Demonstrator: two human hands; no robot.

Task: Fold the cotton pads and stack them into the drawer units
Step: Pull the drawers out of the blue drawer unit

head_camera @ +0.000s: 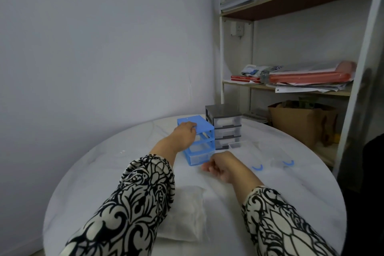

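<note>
The left hand reaches forward and grips the top near edge of a blue drawer unit, fingers curled over its lid. The right hand rests on the round white table just in front of the same unit, fingers loosely curled toward the palm; whether it holds anything cannot be told. Both arms wear black-and-white patterned sleeves.

The blue unit has open slots in its upper levels and one clear drawer seated at the bottom, just beyond the right hand. Touching the blue unit's far right side stands a grey drawer unit with three clear drawers. To the right of the right hand lie two clear drawers with blue handles, pulled out onto the table, and one more small clear drawer beside the grey unit.

Under and behind the left forearm lies a clear bag of white cotton pads, partly hidden by the sleeve.

Beyond the table to the right stands a shelf rack with papers, and a brown paper bag below it.
</note>
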